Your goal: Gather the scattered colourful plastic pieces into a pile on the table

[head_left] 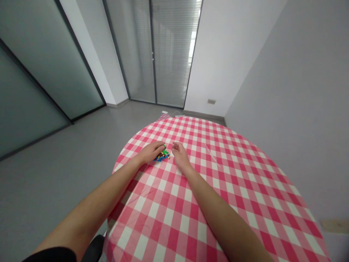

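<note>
Counter [245, 189] under checked cloth [201, 131] stretches away toward your 12 o'clock. Your left hand [149, 153], fingers bent, arches over the 10 o'clock side of a colourful heap of small pieces [163, 156], probably to keep them gathered; whether it grips any can't be told. Your right hand [181, 156], half open at the heap's 3 o'clock, shows nothing held, seemingly placed for easy reach. The heap lies toward the counter's 10 o'clock edge, partly hidden by your left hand; single pieces blur together.

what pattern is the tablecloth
The curved-edged tablecloth has checks in deep pink, lighter pink and white, shown best in the head view.
</note>
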The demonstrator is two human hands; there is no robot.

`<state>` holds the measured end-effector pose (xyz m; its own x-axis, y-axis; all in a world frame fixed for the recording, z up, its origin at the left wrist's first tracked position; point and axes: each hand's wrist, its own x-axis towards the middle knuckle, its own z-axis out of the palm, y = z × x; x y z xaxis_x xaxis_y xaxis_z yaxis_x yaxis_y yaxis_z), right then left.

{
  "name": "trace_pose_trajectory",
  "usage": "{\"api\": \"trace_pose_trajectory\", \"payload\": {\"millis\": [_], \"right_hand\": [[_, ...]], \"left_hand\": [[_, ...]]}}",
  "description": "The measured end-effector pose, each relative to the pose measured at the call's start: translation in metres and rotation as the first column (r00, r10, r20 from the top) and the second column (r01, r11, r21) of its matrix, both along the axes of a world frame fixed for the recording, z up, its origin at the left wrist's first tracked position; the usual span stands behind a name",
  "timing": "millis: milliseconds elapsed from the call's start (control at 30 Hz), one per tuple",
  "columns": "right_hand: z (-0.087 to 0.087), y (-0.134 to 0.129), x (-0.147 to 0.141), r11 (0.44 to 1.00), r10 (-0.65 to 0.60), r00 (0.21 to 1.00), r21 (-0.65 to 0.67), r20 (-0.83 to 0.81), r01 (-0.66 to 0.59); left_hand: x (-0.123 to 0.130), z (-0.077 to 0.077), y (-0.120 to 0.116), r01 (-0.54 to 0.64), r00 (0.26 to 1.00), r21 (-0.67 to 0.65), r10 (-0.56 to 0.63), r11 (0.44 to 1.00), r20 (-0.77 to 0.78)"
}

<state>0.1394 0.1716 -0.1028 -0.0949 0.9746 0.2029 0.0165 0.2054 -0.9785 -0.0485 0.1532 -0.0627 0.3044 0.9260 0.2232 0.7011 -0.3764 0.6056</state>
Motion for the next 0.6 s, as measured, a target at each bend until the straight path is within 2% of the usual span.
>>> {"api": "trace_pose_trajectory", "payload": {"millis": [100, 200, 300, 433, 533, 600], "right_hand": [[0.0, -0.008, -0.009, 0.995, 0.096, 0.995, -0.032, -0.015, -0.097], [0.002, -0.011, -0.014, 0.99, 0.121, 0.992, -0.074, -0.037, -0.123], [0.004, -0.012, -0.02, 0.993, 0.082, 0.996, -0.08, -0.031, -0.084], [0.001, -0.008, -0.032, 0.993, 0.093, 0.996, -0.071, 0.006, -0.092], [0.001, 0.001, -0.036, 0.996, 0.072, 0.973, 0.029, 0.22, -0.08], [0.005, 0.01, -0.034, 0.985, 0.024, 0.912, 0.146, 0.41, -0.092]], "left_hand": [[-0.015, -0.008, -0.002, -0.111, 0.978, -0.026, 0.114, 0.993, 0.175], [-0.026, -0.02, -0.003, -0.152, 0.935, -0.085, 0.171, 0.985, 0.311], [-0.025, -0.027, -0.004, -0.097, 0.86, -0.163, 0.165, 0.982, 0.484], [-0.016, -0.024, -0.005, -0.023, 0.759, -0.232, 0.168, 0.972, 0.629], [-0.011, -0.021, -0.005, -0.008, 0.706, -0.253, 0.184, 0.967, 0.683], [-0.009, -0.022, -0.006, -0.042, 0.676, -0.255, 0.216, 0.966, 0.705]]}}
